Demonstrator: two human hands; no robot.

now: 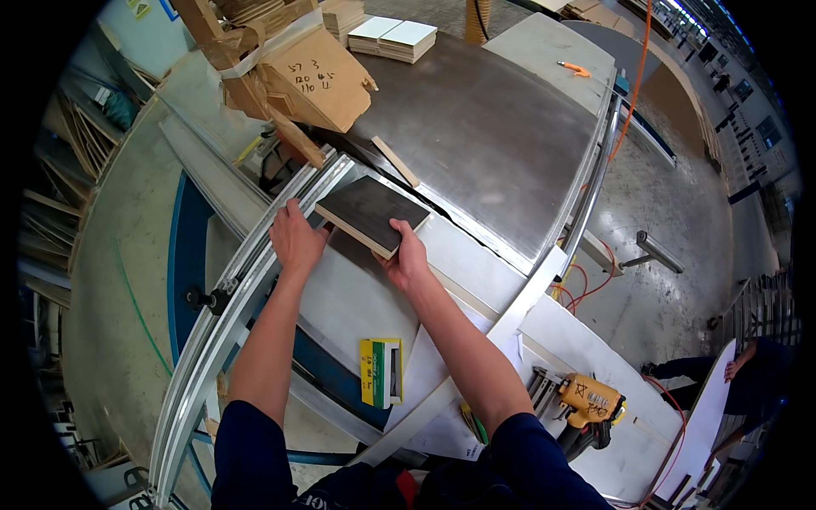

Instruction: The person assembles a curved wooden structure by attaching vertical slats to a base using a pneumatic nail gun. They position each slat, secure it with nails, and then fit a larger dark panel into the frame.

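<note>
A small rectangular board [374, 208] with a dark grey top and pale wooden edges lies tilted across the saw table. My right hand [406, 257] grips its near right corner, thumb on top and fingers beneath the edge. Beside the board's left end is my left hand [297, 240], its fingers apart and bent over the metal sliding rail [255, 255]. Its thumb is close to the board's corner; whether it touches cannot be made out. A narrow wood strip [395, 161] rests just beyond the board.
Behind lies the dark metal tabletop [501, 127], with stacked white panels [395, 38] and a torn cardboard piece [310, 76] at its far left. A yellow-green box [380, 372] sits between my forearms. A yellow nail gun [588, 401] lies at right, near another person [761, 374] holding a white panel.
</note>
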